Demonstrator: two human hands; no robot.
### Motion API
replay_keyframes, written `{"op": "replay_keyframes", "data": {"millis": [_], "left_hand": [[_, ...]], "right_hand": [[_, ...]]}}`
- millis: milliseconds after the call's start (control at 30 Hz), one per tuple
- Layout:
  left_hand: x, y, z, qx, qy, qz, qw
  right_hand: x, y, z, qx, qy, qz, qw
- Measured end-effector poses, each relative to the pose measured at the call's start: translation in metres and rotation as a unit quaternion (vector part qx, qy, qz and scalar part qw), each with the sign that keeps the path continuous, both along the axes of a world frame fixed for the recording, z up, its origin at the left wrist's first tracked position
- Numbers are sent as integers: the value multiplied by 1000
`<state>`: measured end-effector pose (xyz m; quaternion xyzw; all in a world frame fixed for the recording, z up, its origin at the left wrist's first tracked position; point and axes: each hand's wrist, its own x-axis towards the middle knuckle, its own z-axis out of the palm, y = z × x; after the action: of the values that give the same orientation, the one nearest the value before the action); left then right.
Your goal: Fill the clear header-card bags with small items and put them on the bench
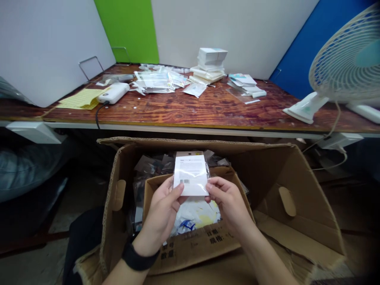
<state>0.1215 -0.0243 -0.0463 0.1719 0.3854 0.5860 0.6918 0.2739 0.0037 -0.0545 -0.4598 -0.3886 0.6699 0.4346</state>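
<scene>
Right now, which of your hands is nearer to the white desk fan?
Right. The right hand, gripping the packet's right edge, is below and left of the desk fan; the left hand, at its left edge, lies farther left.

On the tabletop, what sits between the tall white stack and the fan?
A low pile of flat, mostly white items, then bare wood up to the fan; head view.

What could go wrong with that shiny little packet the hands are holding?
The packet is held only near its lower edge, by the left hand and the right hand, so it might slip. Right below is the smaller box with scraps inside, so a dropped packet could get mixed up with them. Its clear wrapper also looks thin, so a hard pinch could crease it.
</scene>
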Motion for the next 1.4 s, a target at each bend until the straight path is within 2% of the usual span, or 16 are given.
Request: {"op": "replay_keyframes", "data": {"millis": [100,267,433,600,700,967,1167,1267,1400], "left_hand": [[3,3,-4,-9,11,-14,1000],[7,0,-9,-14,39,17,999],[11,-4,-8,-1,56,30,998],[10,-7,-2,-8,-7,28,1000],[8,-7,2,-15,-31,25,999],[-4,-11,6,-12,-84,-32,996],[-11,-17,9,4,-109,-83,991],[-6,-15,9,-2,-74,-44,996],[3,-13,5,-9,69,-2,998]], "right_hand": [[-1,-1,-2,17,-5,25,1000],[-8,-2,-1,7,-21,52,998],[-13,-4,-2,4,-83,28,996],[-10,-3,-2,-25,3,-15,1000],[-5,-2,2,-50,61,-8,997],[5,0,4,-72,111,66,989],[11,-2,6,-25,85,45,995],[12,-4,7,26,30,45,998],[3,-7,8,70,-78,52,993]]}}
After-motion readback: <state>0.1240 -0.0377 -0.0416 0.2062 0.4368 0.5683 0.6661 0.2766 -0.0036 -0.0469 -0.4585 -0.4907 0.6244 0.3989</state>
